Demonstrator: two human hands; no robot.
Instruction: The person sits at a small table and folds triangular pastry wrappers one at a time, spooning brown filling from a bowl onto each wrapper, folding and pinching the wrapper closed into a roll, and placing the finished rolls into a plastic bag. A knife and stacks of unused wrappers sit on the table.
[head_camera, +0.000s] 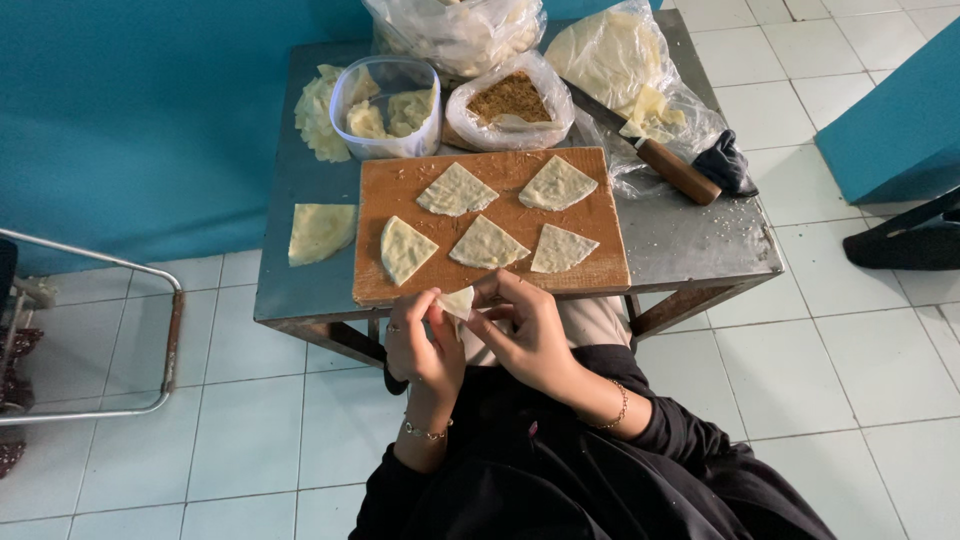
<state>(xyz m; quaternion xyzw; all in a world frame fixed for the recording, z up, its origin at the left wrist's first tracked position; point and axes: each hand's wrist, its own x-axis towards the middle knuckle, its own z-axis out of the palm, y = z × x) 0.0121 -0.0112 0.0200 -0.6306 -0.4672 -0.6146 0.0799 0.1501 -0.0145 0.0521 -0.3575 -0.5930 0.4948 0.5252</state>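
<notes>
Currently, the left hand (423, 345) and the right hand (525, 335) are meeting just in front of the near edge of the wooden cutting board (400, 195), above the person's lap. Both hands are pinching a small folded pastry wrapper (457, 301) between them: the left fingers are closing on its left side, and the right fingers are closing on its right side. The wrapper is sitting clear of the board, held in the air between the two hands.

Five triangular wrapper pieces are lying flat on the board, apart from one another: two in the far row (456, 191) and three in the near row (487, 244). The board is resting on a grey metal table (300, 290). One more flat wrapper sheet (320, 231) is lying on the table just left of the board.

Behind the board, a clear plastic tub (388, 105) is holding pale dough pieces, and a loose pile of dough (315, 115) is sitting to its left. A plastic bag of brown crumbly filling (510, 100) is standing open beside the tub. Further right, a clear bag of round wrappers (610, 55) is lying on the table, with a wooden-handled knife (675, 170) resting across it. A dark cloth (725, 162) is lying just beside the knife handle. Each wrist is wearing a thin bracelet.
</notes>
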